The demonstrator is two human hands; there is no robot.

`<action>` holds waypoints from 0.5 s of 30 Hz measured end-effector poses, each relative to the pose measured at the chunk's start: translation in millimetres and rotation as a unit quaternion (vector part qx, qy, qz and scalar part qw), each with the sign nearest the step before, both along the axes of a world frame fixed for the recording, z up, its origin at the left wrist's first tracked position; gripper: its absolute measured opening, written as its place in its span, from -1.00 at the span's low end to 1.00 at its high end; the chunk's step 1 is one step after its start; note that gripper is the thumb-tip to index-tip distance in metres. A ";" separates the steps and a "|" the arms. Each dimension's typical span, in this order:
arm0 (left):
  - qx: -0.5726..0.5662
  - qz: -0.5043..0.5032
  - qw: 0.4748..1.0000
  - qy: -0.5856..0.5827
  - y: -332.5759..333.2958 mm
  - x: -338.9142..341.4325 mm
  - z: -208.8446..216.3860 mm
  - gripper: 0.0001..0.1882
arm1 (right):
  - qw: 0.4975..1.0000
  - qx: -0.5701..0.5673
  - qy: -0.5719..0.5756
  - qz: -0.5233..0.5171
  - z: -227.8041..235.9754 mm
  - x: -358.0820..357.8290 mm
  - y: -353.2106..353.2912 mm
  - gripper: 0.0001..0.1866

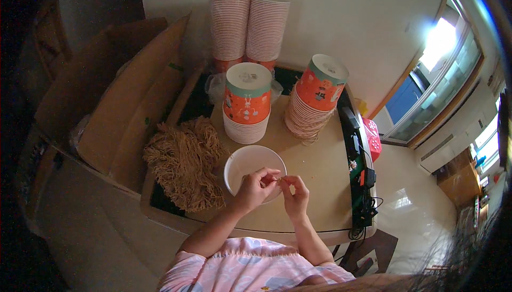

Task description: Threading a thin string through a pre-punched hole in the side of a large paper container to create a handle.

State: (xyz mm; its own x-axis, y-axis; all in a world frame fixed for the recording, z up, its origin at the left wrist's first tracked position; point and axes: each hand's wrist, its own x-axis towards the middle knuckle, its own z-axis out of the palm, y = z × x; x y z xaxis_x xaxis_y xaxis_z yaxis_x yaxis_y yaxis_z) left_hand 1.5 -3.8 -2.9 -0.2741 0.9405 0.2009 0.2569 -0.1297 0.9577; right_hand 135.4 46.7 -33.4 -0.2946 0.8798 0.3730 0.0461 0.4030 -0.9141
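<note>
Over the right edge of an open white paper bucket (pixel 240 168), my left hand (pixel 256 189) and my right hand (pixel 296 195) meet with fingertips pinched together. Something tiny and yellowish-brown shows between them, too small to name. The bucket stands near the table's front edge, its inside partly hidden by my left hand. Left of it lies a heap of tan cords (pixel 186 164). Behind it rises an upside-down stack of paper buckets (pixel 247 105), the top one orange and green. A second stack (pixel 314 97) leans at the right, with tan cords hanging around its lower part.
Two tall wrapped stacks of buckets (pixel 268 28) stand against the wall. An open cardboard box (pixel 133 110) adjoins the table's left side. Along the right edge of the table (pixel 320 185) run black power adapters and cables (pixel 365 206), with a pink perforated container (pixel 372 138) beyond.
</note>
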 end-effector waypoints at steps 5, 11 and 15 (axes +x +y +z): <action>0.008 0.007 0.999 0.049 0.0 -0.1 2.8 -0.82 | 0.999 0.012 -0.028 0.013 7.8 0.4 -1.2 -0.93; 0.004 0.023 0.999 -0.022 -0.1 -1.2 1.3 -0.85 | 1.000 -0.015 -0.002 0.016 2.2 -0.8 -0.4 -0.94; 0.002 0.002 0.999 -0.039 -1.1 -1.1 1.0 -0.83 | 1.000 -0.020 0.010 0.018 5.5 -0.5 -1.1 -0.95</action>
State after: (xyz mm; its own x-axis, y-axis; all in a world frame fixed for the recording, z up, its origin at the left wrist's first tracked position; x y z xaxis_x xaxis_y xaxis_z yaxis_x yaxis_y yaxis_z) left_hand 0.4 -5.0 -1.9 -0.2934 0.9382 0.1834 0.1820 -0.1335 0.9742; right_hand 134.9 45.6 -27.9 -0.3181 0.8833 0.3444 0.0133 0.3675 -0.9299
